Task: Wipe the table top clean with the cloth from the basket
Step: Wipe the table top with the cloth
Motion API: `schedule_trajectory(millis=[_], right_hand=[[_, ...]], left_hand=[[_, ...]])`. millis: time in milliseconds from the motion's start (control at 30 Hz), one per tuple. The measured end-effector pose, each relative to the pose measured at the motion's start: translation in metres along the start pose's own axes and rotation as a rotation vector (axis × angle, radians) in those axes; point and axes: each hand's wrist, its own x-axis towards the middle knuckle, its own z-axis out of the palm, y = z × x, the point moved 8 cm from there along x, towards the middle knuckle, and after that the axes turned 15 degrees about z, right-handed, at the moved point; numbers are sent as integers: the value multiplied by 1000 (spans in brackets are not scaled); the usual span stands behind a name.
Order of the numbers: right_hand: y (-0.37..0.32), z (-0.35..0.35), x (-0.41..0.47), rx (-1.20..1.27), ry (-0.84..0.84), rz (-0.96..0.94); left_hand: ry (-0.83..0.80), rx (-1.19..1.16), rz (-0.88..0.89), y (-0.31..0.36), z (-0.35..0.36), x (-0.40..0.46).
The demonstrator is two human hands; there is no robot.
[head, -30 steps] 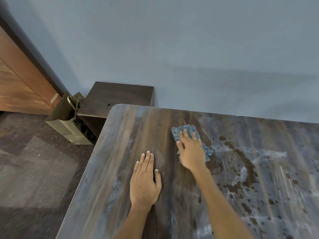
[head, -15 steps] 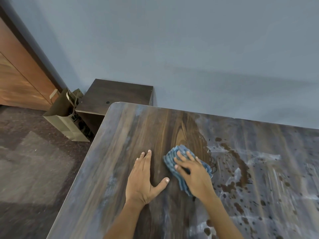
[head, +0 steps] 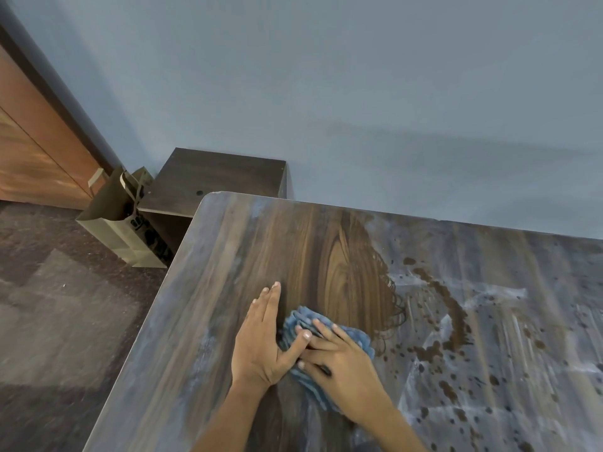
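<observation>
Blue cloth (head: 300,321) bunched on wood-grain surface (head: 228,272), under both hands.
Right hand (head: 342,357) flat on top, fingers spread and straight, pressing down; left hand (head: 264,340) flat alongside, fingers straight, thumb laid over cloth edge. Brown splatter (head: 453,318) and white smears to the right. Paper bag (head: 120,220) on floor beside dark cabinet (head: 222,174).
</observation>
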Motion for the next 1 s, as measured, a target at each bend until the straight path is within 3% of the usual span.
schedule_trajectory(millis=[267, 333, 533, 667, 733, 800, 867, 1000], right_hand=[[50, -63, 30, 44, 298, 504], [27, -52, 39, -23, 269, 464], [-32, -17, -9, -132, 115, 88], [0, -19, -28, -216, 96, 204], [22, -23, -24, -140, 98, 307], [37, -34, -16, -17, 219, 436], [33, -40, -4, 38, 315, 527], [-2, -27, 15, 66, 256, 506]], left_hand=[[-7, 37, -25, 0, -2, 0], [-11, 22, -39, 0, -2, 0], [2, -5, -14, 3, -3, 1], [9, 4, -35, 2, -4, 0], [14, 16, -40, 2, -4, 0], [4, 28, -43, 1, -3, 0], [-11, 36, -49, -2, -1, -2], [-17, 21, -48, -1, 0, -1]])
